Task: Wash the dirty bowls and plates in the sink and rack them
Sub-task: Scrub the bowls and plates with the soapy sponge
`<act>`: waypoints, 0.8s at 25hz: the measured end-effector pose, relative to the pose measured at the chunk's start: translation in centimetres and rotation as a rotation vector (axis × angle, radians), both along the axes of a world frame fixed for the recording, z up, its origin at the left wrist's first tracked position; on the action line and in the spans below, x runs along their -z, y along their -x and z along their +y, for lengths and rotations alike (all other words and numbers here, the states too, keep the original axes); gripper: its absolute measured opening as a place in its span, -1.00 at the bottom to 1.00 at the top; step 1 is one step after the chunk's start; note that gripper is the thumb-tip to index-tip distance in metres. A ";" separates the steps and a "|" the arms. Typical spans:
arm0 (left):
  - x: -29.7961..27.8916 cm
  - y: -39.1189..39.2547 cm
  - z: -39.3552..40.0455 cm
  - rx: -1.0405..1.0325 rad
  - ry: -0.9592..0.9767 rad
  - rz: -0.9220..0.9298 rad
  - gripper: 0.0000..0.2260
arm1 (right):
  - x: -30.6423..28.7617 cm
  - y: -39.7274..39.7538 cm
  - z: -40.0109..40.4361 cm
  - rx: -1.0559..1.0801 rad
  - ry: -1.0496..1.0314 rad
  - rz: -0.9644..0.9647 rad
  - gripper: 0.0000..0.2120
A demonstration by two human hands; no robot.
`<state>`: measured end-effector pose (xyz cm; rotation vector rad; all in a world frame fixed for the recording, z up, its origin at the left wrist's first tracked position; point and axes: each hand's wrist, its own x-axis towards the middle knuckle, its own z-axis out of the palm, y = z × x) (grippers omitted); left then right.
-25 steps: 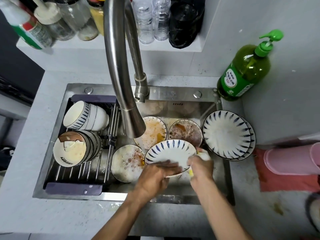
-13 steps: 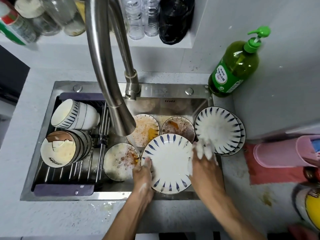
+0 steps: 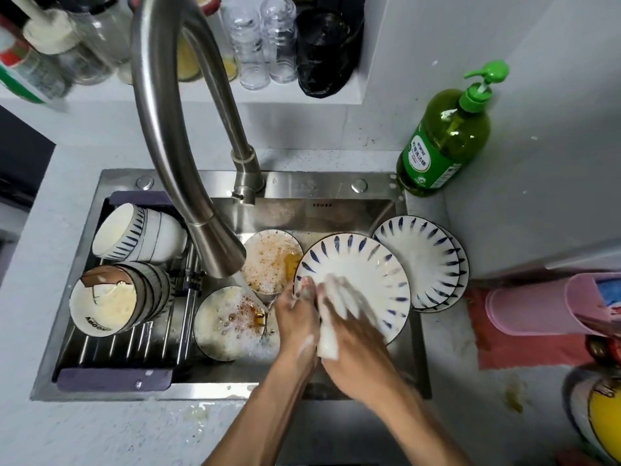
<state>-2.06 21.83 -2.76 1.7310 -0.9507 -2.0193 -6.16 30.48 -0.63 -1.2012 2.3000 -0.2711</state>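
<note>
A white plate with blue dashes [image 3: 369, 267] is tilted over the sink [image 3: 322, 210]. My left hand [image 3: 297, 317] grips its left rim. My right hand [image 3: 356, 338] presses a soapy white sponge [image 3: 331, 341] against the plate's face; the fingers are foamy and blurred. Two greasy, sudsy plates [image 3: 268, 257] [image 3: 225, 321] lie in the basin to the left. Two washed plates [image 3: 423, 260] lean at the sink's right edge. Several bowls [image 3: 134, 237] [image 3: 111, 304] lie on their sides in the drying rack [image 3: 114, 351] on the left.
The tall steel faucet [image 3: 188, 176] arches over the basin's left half. A green soap pump bottle [image 3: 443, 136] stands at the back right corner. Pink gloves [image 3: 537, 304] on a red cloth [image 3: 524, 348] lie on the right counter. Jars and glasses line the shelf [image 3: 255, 45] behind.
The plate has shifted right and back toward the leaning plates. My right hand with the sponge moved from the plate's right rim onto its face, close to my left hand.
</note>
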 end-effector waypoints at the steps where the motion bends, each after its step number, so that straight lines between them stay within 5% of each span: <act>1: -0.3 0.7 0.3 0.004 -0.037 0.022 -0.90 | 0.1 0.1 -0.3 -0.007 0.042 -0.005 -0.31; 8: 1.0 8.4 2.3 0.367 0.167 -0.021 -0.73 | 1.8 3.0 2.9 0.455 0.302 0.155 -0.49; 11: 3.5 9.3 3.0 0.543 0.319 -0.213 -0.63 | 2.6 4.0 2.8 0.505 0.368 0.198 -0.49; 16: 6.0 5.1 2.9 0.643 0.061 0.076 -0.65 | 2.4 2.6 1.9 0.450 0.444 0.138 -0.43; 20: 12.6 -5.6 -1.4 0.521 0.053 -0.352 -0.76 | 3.3 -1.2 0.8 0.453 0.355 -0.172 -0.50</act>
